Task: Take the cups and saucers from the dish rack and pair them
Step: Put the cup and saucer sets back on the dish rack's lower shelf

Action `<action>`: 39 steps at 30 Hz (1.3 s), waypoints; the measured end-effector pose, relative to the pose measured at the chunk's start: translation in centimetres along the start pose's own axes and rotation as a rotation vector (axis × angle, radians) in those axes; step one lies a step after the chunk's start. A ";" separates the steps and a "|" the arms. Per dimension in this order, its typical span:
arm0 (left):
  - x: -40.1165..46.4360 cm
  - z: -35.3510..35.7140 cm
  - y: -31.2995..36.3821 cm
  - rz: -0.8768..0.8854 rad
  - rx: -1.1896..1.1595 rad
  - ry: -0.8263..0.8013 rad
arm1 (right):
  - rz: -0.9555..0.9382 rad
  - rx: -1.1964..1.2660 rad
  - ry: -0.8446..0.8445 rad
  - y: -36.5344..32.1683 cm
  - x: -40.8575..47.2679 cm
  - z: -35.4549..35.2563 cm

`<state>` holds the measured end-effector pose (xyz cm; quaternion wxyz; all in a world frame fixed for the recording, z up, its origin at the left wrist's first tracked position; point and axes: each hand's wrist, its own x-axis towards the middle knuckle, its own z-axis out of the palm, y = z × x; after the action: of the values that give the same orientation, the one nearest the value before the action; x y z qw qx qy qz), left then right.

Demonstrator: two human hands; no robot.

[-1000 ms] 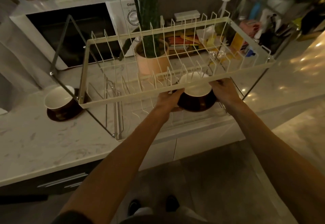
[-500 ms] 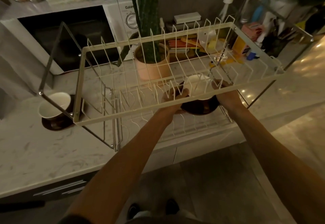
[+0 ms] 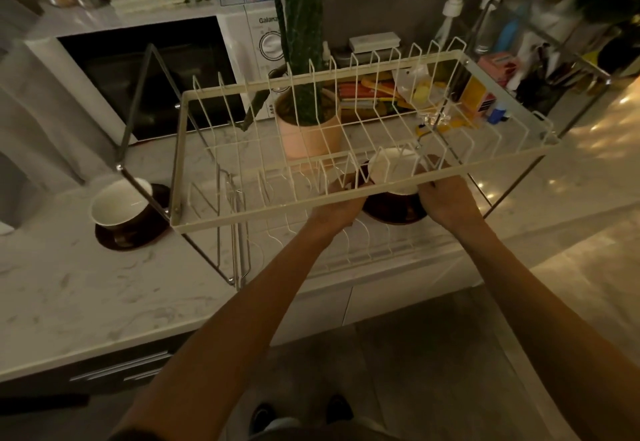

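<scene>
The cup (image 3: 394, 172) I am working on is sitting in the lower level of the dish rack (image 3: 346, 194), white inside and dark outside, with a dark saucer (image 3: 393, 212) directly beneath it. I am seeing both through the cream wires of the rack's upper tier, so I cannot tell for sure whether the cup is resting on the saucer or being held just above it.

My left hand (image 3: 341, 199) is reaching in from the near side and curling around the left edge of the pair, fingers partly hidden behind the front rail. My right hand (image 3: 445, 199) is closing on the right edge, fingers wrapped toward the cup's wall. Both hands are holding narrowly, one on either side, so the pair is lying straight ahead between them and slightly beyond the rail. Neither hand is clearly nearer.

The relation that matters, I judge, is the upper tier's front rail lying right over the cup: the pair is needing to come toward me and low, under that rail, before rising.

Well to the left, outside the rack, another cup (image 3: 119, 203) is already standing on its saucer (image 3: 138, 232) on the marble surface (image 3: 86, 284). Behind the rack a potted plant (image 3: 308, 128) and a microwave (image 3: 156, 69) are standing.
</scene>
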<state>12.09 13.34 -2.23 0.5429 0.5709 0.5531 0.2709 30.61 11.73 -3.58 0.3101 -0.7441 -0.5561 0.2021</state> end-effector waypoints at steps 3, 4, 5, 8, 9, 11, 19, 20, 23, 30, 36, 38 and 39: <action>-1.8 -1.2 -0.4 0.129 0.168 -0.020 | -0.125 -0.174 0.058 -2.0 -2.2 0.2; -2.3 -1.6 -0.7 0.145 0.232 -0.004 | -0.173 -0.197 0.082 -2.9 -3.1 0.4; -2.9 -2.1 -1.1 0.169 0.303 0.018 | -0.237 -0.227 0.099 -3.7 -4.1 0.6; -5.4 -3.9 -2.4 0.268 0.502 0.001 | -0.363 -0.342 0.031 -6.1 -6.5 1.2; -6.5 -4.6 -2.8 0.281 0.563 -0.014 | -0.377 -0.348 -0.017 -7.0 -7.3 1.3; -8.8 -6.3 -3.6 0.304 0.643 -0.060 | -0.413 -0.324 -0.117 -8.8 -8.7 1.8; -17.4 -14.2 -8.6 -0.020 0.897 -0.299 | -0.575 -0.635 -0.650 -15.0 -13.9 5.1; -18.3 -15.3 -9.3 -0.065 0.908 -0.283 | -0.607 -0.678 -0.740 -15.9 -14.5 5.7; -20.8 -18.6 -10.3 -0.132 0.976 -0.159 | -0.681 -0.744 -0.914 -18.7 -16.2 7.7; -23.6 -25.0 -12.0 -0.229 1.179 0.085 | -0.881 -0.739 -0.772 -24.6 -18.2 13.1; -23.5 -29.6 -12.7 -0.225 1.278 0.194 | -0.861 -0.694 -0.563 -27.5 -17.4 17.4; -22.8 -31.2 -13.2 -0.211 1.323 0.256 | -0.823 -0.673 -0.500 -28.3 -16.8 18.5; -22.4 -32.0 -13.4 -0.201 1.337 0.295 | -0.822 -0.665 -0.455 -28.5 -16.3 19.1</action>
<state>-26.92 0.19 0.43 0.0161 0.6860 0.7198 -0.1049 -6.63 6.07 1.41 -0.0146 -0.4620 -0.8861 0.0341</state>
